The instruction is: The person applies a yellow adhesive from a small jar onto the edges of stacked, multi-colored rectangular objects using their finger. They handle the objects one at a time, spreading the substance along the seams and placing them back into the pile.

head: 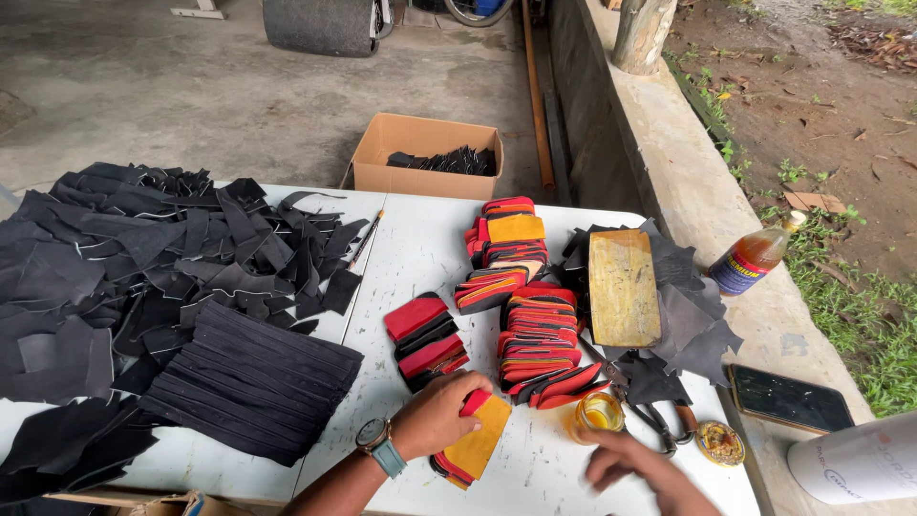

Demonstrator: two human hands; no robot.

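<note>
Left hand (435,416), watch on wrist, presses down on a small stack of red, black and yellow pieces (470,441) near the front edge of the tabletop (411,248); fingers curled over the top red piece, gripping it. Right hand (635,468) hovers just beside a small glass jar of yellow glue (599,412), fingers loosely bent, holding nothing as far as I can see. The jar's lid (719,442) lies apart, toward the right edge, next to scissors (659,420).

Progress, judging by the layout: several fanned stacks of red-and-black pieces (535,334) already sit mid-tabletop, more toward the far edge (504,244), so a good share looks done. A big heap of black scraps (143,277) covers the left side, plus a neat row of black strips (253,377), which looks like a lot left.

Also: a yellowed block (623,287) on dark offcuts (693,315), a brush (366,239), a bottle (755,256) and phone (791,398) on the ledge to the right, and a cardboard box (425,153) on the floor beyond the far edge.
</note>
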